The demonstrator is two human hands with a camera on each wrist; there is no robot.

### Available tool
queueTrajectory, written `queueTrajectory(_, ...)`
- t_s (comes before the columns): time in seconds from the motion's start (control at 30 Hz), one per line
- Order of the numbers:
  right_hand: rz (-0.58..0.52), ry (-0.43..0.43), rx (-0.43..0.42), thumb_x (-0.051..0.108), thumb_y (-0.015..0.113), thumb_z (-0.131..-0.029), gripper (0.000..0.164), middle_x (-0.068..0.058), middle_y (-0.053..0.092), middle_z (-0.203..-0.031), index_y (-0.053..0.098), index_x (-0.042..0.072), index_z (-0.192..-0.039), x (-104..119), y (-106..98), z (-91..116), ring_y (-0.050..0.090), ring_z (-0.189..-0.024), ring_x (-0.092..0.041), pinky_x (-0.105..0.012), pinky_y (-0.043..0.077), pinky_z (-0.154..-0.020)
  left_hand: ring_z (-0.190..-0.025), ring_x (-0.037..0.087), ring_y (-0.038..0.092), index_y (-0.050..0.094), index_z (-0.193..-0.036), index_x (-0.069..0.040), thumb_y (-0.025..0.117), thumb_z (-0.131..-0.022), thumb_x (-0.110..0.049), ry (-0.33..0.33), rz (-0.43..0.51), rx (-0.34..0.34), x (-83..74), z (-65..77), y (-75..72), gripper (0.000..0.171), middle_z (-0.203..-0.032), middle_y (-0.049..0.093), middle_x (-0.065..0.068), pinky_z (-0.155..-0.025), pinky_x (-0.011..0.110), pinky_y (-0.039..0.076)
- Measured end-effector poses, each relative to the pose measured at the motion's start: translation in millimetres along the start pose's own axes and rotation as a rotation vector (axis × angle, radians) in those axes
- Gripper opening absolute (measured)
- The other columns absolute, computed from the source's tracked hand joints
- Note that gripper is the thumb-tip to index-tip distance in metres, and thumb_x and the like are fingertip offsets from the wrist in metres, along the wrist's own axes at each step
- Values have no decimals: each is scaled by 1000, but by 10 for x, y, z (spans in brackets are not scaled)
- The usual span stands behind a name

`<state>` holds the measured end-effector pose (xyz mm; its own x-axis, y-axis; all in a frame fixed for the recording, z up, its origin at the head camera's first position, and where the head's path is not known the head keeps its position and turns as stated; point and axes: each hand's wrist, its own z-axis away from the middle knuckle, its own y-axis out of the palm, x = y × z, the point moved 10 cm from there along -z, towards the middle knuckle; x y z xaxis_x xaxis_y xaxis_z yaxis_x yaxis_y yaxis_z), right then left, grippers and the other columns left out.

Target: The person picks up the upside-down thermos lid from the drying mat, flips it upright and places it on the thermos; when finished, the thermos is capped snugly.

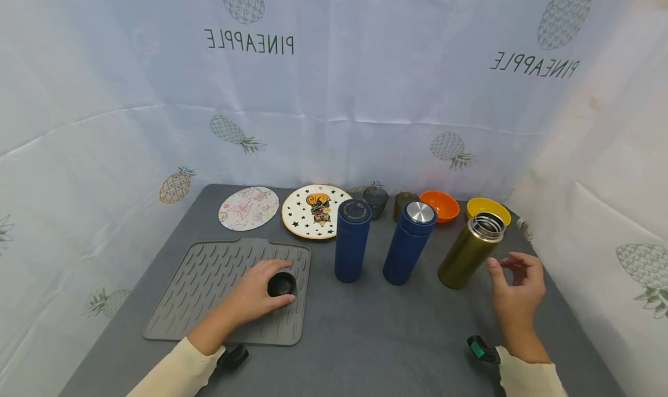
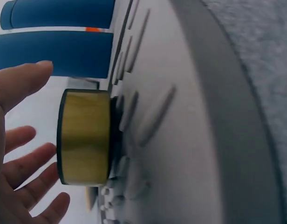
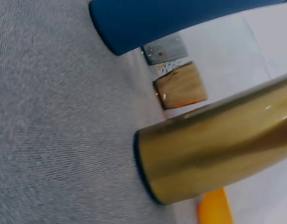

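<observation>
A gold bottle lid (image 2: pixel 85 137) with dark rims sits on the grey ridged drying mat (image 1: pixel 182 304); its dark hollow faces up in the head view. Around the lid, my left hand (image 1: pixel 256 292) has its thumb and fingers spread; the left wrist view shows the thumb apart from it and some fingertips close to its upper rim. The gold thermos bottle (image 1: pixel 464 255) stands at the right, its steel mouth uncovered. Just right of that bottle, my right hand (image 1: pixel 519 287) hangs with loosely bent fingers, holding nothing. No right fingers show in the right wrist view.
Two blue thermos bottles (image 1: pixel 352 240) (image 1: pixel 409 243) with lids on stand mid-table. Behind are a floral oval board (image 1: pixel 249 208), a patterned plate (image 1: pixel 315 211), two dark cups (image 1: pixel 375 203) (image 1: pixel 404 204), an orange bowl (image 1: pixel 440 206) and a yellow bowl (image 1: pixel 489 207). Pineapple-print cloth surrounds the table.
</observation>
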<state>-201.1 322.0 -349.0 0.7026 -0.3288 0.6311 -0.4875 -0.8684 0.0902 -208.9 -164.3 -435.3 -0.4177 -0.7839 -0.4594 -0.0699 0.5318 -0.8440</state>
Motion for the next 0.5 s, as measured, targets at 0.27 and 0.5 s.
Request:
queueTrajectory(0.27, 39, 158, 2, -11, 67, -82, 47, -8, 52, -106, 45, -18, -123, -372, -17, 112, 53, -95, -20, -24, 44, -89, -126, 31, 48, 53, -138, -9, 87, -71, -41, -47, 26, 12, 111, 55, 64, 82, -136, 53, 9, -98, 54, 40)
queueTrajectory(0.5, 76, 236, 109, -9, 65, -84, 52, -7, 50, -115, 42, -14, -130, -568, 93, 230, 52, -102, -19, -21, 44, -88, -125, 35, 48, 51, -140, -9, 89, -66, -41, -96, 28, 62, 227, 112, 128, 89, -135, 53, 13, -98, 55, 40)
